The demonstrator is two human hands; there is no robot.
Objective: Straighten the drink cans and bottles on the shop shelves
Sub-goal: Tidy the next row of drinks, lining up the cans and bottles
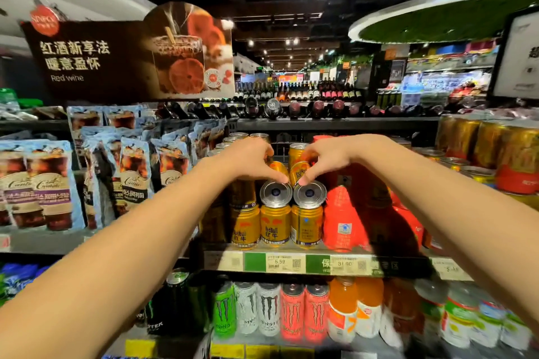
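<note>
Item, grip: my left hand point(248, 159) pinches a gold Red Bull can point(276, 192) lying on its side, silver base facing me; my right hand point(326, 159) pinches its twin, the second tipped can point(309, 194). The two cans touch side by side, resting atop the upright Red Bull cans point(275, 229) on the middle shelf point(291, 264).

Item, surroundings: red multipacks point(344, 221) at 3 o'clock of the grip; Monster cans point(268, 309) and orange bottles point(342, 309) at 6 o'clock; drink pouches point(134, 175) at 9 o'clock; wine bottles point(291, 109) at 12 o'clock.

Item, step: I judge this the handling of the top-tier pair, not yet upright. The next move likely calls for tipping each can onto its base, squarely over the can beneath, label forward.
</note>
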